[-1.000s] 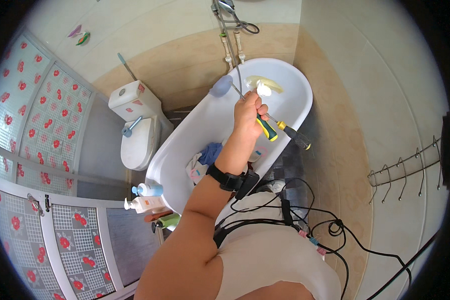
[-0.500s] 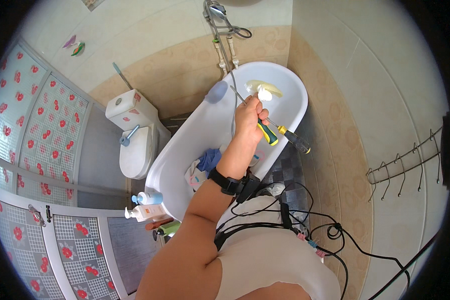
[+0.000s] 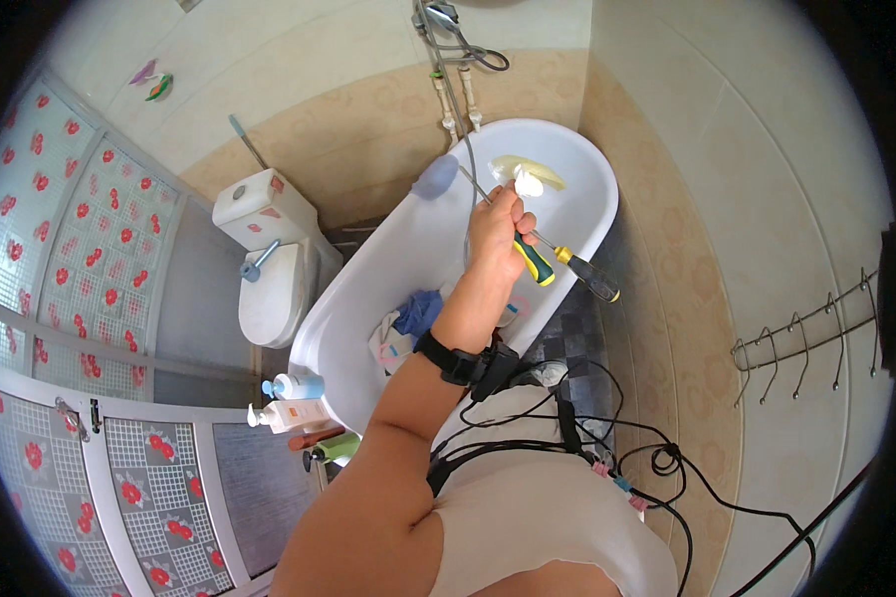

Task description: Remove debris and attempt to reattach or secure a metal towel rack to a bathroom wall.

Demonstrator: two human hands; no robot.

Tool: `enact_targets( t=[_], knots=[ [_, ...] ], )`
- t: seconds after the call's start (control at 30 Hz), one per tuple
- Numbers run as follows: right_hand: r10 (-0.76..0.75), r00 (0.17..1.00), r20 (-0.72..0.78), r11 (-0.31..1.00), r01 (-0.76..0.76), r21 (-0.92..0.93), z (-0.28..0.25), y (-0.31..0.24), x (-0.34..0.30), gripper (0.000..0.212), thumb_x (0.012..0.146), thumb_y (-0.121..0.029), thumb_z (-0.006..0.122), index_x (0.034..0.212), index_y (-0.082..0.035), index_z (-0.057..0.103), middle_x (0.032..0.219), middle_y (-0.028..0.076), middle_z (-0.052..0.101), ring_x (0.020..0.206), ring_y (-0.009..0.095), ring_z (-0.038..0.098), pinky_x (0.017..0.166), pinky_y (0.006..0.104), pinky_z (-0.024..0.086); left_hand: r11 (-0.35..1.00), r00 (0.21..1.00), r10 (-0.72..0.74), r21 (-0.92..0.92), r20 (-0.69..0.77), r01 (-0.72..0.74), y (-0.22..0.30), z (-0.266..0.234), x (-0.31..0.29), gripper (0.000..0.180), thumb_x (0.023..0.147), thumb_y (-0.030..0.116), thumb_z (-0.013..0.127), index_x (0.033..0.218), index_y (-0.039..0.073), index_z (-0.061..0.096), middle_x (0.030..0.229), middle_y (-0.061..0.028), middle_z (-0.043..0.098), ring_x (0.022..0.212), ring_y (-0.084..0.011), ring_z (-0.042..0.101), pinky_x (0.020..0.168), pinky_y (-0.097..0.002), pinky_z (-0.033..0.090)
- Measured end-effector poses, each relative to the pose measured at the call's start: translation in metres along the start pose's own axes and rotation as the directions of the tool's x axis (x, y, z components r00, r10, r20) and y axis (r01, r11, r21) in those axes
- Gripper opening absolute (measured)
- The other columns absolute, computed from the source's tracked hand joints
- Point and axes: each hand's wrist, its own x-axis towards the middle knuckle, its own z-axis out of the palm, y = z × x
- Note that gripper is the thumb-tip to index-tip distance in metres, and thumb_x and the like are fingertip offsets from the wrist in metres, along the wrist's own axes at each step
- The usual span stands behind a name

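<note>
My left hand (image 3: 500,229) is closed around two screwdrivers, held over the far end of the white bathtub (image 3: 388,259). One screwdriver has a green-and-yellow handle (image 3: 536,263) below my fist, and a thin metal shaft sticks out past the far side of my fingers. The other, with a black-and-yellow handle (image 3: 592,277), points down to the right. A small white object (image 3: 529,182) shows at my fingertips; whether I hold it I cannot tell. Behind it, a pale yellow curved object (image 3: 528,167) lies in the tub. My right hand is out of view.
Blue and white cloths (image 3: 413,318) lie in the tub; pump bottles (image 3: 294,414) stand at its near left end. A toilet (image 3: 274,289) is to the left. Black cables (image 3: 657,448) loop from my waist. A hook rack (image 3: 806,338) hangs on the right wall.
The view has shifted slightly, so the tub sits a little higher and to the right. My left hand keeps its grip on both screwdrivers.
</note>
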Motion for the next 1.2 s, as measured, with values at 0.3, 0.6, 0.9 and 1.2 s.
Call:
enact_targets(
  t=[0.3, 0.6, 0.9, 1.2],
  knots=[
    [-0.018, 1.0, -0.016, 0.999, 0.017, -0.04, -0.02, -0.008, 0.002, 0.028, 0.083, -0.019, 0.048, 0.096, 0.005, 0.055, 0.077, 0.011, 0.056, 0.068, 0.018, 0.055, 0.063, 0.0289, 0.043, 1.0, 1.0, -0.012, -0.007, 0.004, 0.012, -0.007, 0.01, 0.003, 0.016, 0.083, 0.021, 0.048, 0.07, 0.015, 0.042, 0.051, 0.0054, 0.028, 0.044, -0.0071, 0.03, 0.041, -0.0227, 0.024],
    [-0.339, 0.94, 0.041, 0.931, 0.342, -0.128, -0.06, -0.089, 0.005, 0.027, 0.084, -0.018, 0.047, 0.095, 0.006, 0.055, 0.073, 0.011, 0.057, 0.066, 0.018, 0.055, 0.062, 0.0286, 0.044, 0.982, 0.993, -0.017, -0.184, 0.121, 0.039, -0.018, 0.035, 0.0, 0.02, 0.08, 0.019, 0.05, 0.063, 0.017, 0.04, 0.053, 0.0054, 0.032, 0.045, -0.0068, 0.033, 0.04, -0.0216, 0.025],
    [-0.276, 0.664, 0.694, 0.947, 0.313, 0.076, 0.083, -0.145, 0.033, 0.046, 0.086, -0.034, 0.045, 0.113, 0.003, 0.046, 0.097, 0.01, 0.058, 0.091, 0.017, 0.053, 0.079, 0.0299, 0.042, 0.992, 0.935, 0.102, -0.109, 0.34, -0.069, -0.058, 0.087, -0.026, 0.022, 0.084, 0.022, 0.051, 0.069, 0.01, 0.039, 0.044, 0.0045, 0.028, 0.034, -0.0076, 0.032, 0.031, -0.0225, 0.025],
    [-0.148, 0.487, 0.861, 0.928, -0.231, 0.291, 0.092, -0.124, 0.024, 0.042, 0.087, -0.038, 0.042, 0.103, -0.001, 0.051, 0.07, -0.001, 0.049, 0.051, 0.004, 0.036, 0.045, 0.0161, 0.031, 1.0, 0.87, 0.015, 0.01, 0.493, -0.023, -0.091, 0.153, -0.086, 0.018, 0.085, 0.021, 0.049, 0.077, 0.004, 0.047, 0.047, 0.0029, 0.033, 0.035, -0.0069, 0.033, 0.033, -0.0211, 0.027]
  ],
)
